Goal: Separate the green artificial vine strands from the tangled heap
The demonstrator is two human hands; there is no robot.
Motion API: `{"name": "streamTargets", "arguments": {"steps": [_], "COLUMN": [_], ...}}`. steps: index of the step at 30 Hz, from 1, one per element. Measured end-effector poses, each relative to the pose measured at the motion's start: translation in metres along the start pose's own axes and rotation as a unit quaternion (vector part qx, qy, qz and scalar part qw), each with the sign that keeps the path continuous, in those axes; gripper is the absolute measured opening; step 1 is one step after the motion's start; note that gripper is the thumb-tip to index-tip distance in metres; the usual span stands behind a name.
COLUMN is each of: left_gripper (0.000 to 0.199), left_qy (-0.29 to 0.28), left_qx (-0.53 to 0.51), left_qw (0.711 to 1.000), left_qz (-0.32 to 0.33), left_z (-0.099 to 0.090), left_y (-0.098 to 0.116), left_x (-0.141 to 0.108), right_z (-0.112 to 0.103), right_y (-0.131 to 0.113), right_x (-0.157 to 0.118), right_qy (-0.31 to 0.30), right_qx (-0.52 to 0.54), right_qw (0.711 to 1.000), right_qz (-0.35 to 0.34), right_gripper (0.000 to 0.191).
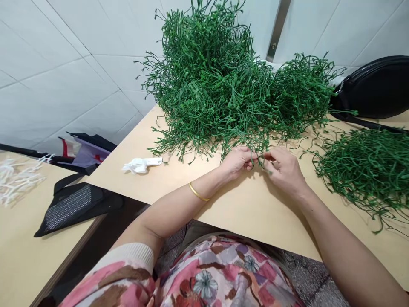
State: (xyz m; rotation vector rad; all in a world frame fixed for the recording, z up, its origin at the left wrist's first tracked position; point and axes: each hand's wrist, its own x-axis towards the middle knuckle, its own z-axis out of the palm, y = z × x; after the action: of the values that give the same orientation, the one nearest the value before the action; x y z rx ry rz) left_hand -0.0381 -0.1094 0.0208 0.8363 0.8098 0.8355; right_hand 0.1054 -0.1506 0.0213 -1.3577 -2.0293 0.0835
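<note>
Nearest us, the floral shirt, and from it both forearms reach out over the counter, angling inward. There's a gold bracelet on the left wrist. Now the hands: the left hand comes in from its side, knuckles up, fingers curled; the right hand bends in to meet it, thumb and fingers pinched. They're close together, fingertips almost meeting, both clamped on a thin green sprig. That's a fingertip grip, likely because a stem this fine needs a light, precise hold, and working low over the counter probably steadies it.

Off to the left, a crumpled tissue, out of the way of the fingers. Over on the right, a loose heap of sprigs lies apart, perhaps to keep it separate. Just beyond the hands rises the big pile, in easy reach, I'd say, with a black bag beside it and the tiled wall behind.
</note>
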Motion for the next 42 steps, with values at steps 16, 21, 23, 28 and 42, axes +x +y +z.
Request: {"name": "streamTargets", "arguments": {"steps": [16, 21, 23, 28, 42], "left_gripper": [0.015, 0.019, 0.024, 0.03, 0.026], "left_qy": [-0.041, 0.026, 0.068, 0.072, 0.018], "left_qx": [-0.002, 0.078, 0.121, 0.188, 0.191], "left_qw": [0.999, 0.996, 0.99, 0.978, 0.979], "left_qz": [-0.004, 0.016, 0.039, 0.049, 0.075], "left_z": [-0.004, 0.005, 0.01, 0.018, 0.002], "left_y": [0.001, -0.003, -0.006, -0.01, -0.007], "left_x": [0.001, 0.0, -0.001, -0.003, 0.002], "right_z": [0.0, 0.001, 0.0, -0.01, -0.034], "right_y": [-0.009, -0.017, -0.023, -0.033, -0.024], "right_x": [0.0, -0.003, -0.004, -0.003, -0.017], "right_qy": [-0.082, -0.095, -0.136, -0.213, -0.085], "right_qx": [0.223, -0.05, -0.156, -0.228, 0.175], "right_qw": [0.96, 0.981, 0.966, 0.941, 0.96], "right_qz": [0.145, 0.162, 0.154, 0.132, 0.202], "right_gripper": [0.021, 0.025, 0.025, 0.028, 0.022]}}
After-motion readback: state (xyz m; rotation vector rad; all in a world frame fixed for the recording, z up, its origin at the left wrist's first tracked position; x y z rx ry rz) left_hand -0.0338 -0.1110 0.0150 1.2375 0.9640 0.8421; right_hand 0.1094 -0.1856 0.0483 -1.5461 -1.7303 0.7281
